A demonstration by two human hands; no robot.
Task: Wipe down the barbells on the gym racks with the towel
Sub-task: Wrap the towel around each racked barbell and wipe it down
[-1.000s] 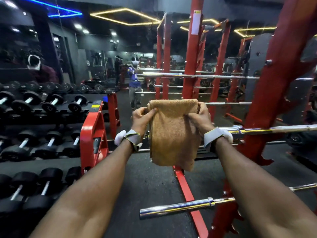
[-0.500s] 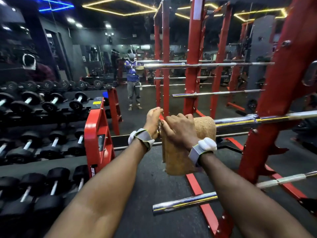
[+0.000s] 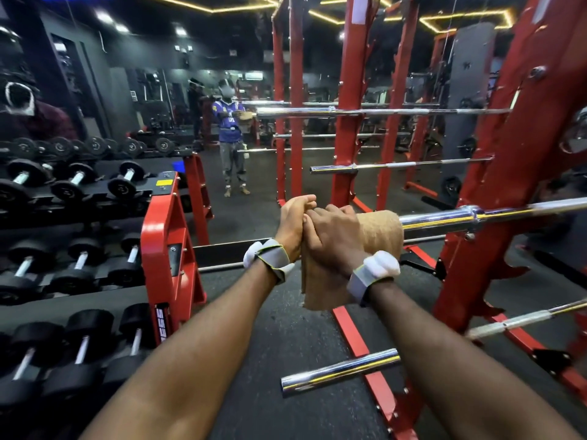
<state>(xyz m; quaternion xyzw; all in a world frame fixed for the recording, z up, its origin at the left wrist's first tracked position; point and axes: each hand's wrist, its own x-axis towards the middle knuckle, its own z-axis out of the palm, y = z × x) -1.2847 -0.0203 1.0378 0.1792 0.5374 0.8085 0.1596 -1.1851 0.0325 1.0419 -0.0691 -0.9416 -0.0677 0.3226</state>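
Observation:
A tan towel [image 3: 381, 231] is wrapped over the left end of a chrome barbell [image 3: 495, 214] that lies across the red rack [image 3: 495, 185]. My right hand [image 3: 333, 236] grips the towel around the bar's sleeve end, and a loose flap of towel hangs below the wrist. My left hand [image 3: 293, 222] holds the towel's left edge, pressed against the right hand. The bar's tip is hidden under the towel and hands. A lower barbell [image 3: 341, 373] juts out below, and another barbell [image 3: 381, 168] rests higher on the rack behind.
A red-framed dumbbell rack [image 3: 162, 236] full of black dumbbells runs along the left. A mirror ahead reflects a person [image 3: 230, 134] holding the towel. Red rack uprights [image 3: 349, 100] stand ahead and right. Dark rubber floor [image 3: 286, 338] lies below my arms.
The towel went from being held spread open in front of me to wrapped over the barbell's end. My hands came together on it, and the view moved closer to the rack.

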